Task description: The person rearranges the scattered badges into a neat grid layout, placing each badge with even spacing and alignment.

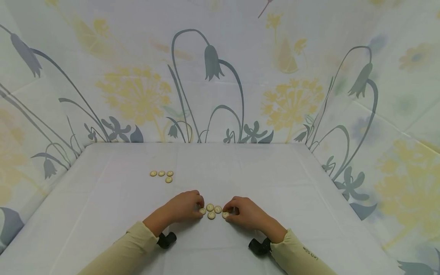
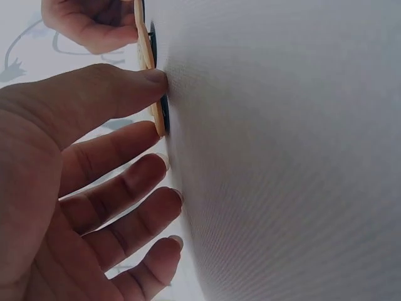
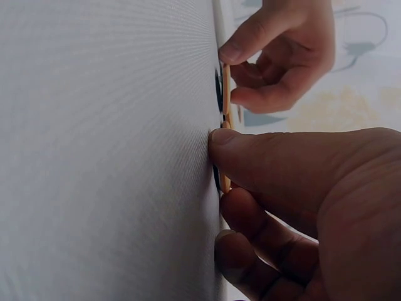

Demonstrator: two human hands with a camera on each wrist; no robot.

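Several small round pale wooden discs with dark marks lie in a close group in front of me in the head view. My left hand [image 1: 184,207] pinches the leftmost disc [image 1: 202,211] between thumb and index finger, down on the cloth. On the opposite side, my right hand [image 1: 248,214] pinches the rightmost disc [image 1: 225,215] the same way. Between them lie an upper disc [image 1: 210,207], a lower disc [image 1: 211,215] and another disc [image 1: 218,209]. In the left wrist view the thumb [image 2: 119,94] covers part of the disc edge. The right wrist view shows the discs edge-on.
Farther back to the left, a row of three discs [image 1: 161,173] has one more disc [image 1: 169,179] below its right end. A white cloth [image 1: 261,172] covers the table. Flower-printed fabric [image 1: 220,95] hangs behind and at both sides.
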